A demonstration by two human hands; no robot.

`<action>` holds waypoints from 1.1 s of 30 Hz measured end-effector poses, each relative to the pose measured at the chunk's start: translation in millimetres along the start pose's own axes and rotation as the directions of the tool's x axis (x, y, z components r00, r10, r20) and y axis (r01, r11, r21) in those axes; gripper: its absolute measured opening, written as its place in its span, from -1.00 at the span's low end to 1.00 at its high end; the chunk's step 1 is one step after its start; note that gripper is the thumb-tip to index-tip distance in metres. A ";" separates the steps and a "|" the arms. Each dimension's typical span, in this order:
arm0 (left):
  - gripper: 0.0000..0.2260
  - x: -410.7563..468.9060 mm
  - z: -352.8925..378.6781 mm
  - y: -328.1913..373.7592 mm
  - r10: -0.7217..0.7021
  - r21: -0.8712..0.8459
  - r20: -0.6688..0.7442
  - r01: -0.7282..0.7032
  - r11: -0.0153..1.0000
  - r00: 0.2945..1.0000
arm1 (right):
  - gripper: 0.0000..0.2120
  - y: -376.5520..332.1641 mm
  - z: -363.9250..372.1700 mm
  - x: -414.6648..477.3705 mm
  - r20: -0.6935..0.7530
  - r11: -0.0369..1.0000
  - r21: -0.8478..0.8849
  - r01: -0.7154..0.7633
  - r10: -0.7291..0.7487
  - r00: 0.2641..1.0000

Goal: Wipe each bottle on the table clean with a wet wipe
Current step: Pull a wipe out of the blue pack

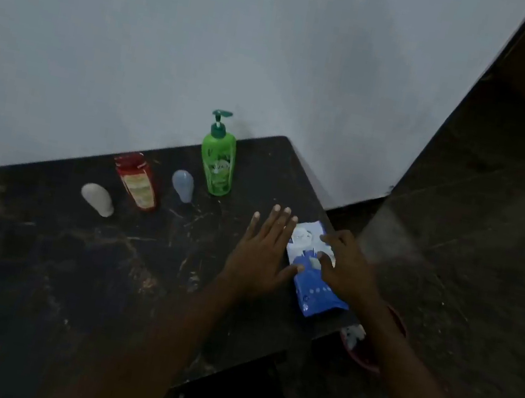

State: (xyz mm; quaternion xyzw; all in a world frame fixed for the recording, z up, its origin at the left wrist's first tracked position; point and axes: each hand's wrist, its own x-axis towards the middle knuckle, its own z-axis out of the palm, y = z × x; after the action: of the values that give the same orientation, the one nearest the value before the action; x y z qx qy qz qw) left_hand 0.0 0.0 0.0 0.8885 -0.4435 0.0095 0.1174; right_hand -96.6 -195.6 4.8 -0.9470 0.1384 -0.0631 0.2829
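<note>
Head view: the left hand [262,251] lies flat on the tabletop [68,270], fingers [279,222] straight, spread and released, grasping nothing. Its thumb touches the near-left edge of the wet wipe pack [315,291], probably to brace the pack against sliding. The right hand [346,268] covers the pack from the right. Its thumb and forefinger curl onto the pale flap area at the pack's middle in a pinching hold, consistent with opening the flap to draw a wipe. No wipe is visible outside the pack.

The pack lies flat directly under the right fingers, close to the tabletop's right edge.

Item count:
- 4 bottles, all beyond and to the left of the left fingertips, none touched: 1 green pump bottle [217,167], nearest; 1 small blue-grey bottle [183,185]; 1 red bottle [137,181]; 1 white bottle [97,199], farthest.
- 1 wet wipe pack.
- 1 red container [365,362], below the right wrist, off the tabletop; contents unclear.

Judged status: wiping not yet begun.
</note>
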 end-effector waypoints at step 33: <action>-0.13 -7.9 113.7 9.9 0.007 -0.164 -0.013 -0.009 0.986 1.000 | -0.89 42.8 44.5 -7.9 -0.320 0.905 0.408 0.117 0.022 0.947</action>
State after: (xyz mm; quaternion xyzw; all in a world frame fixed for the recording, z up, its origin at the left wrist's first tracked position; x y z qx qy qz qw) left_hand -22.5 -24.2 -109.5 0.8739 -0.4458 -0.0208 0.1927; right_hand -105.1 -204.5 -56.3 -0.8439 0.1416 -0.2499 0.4532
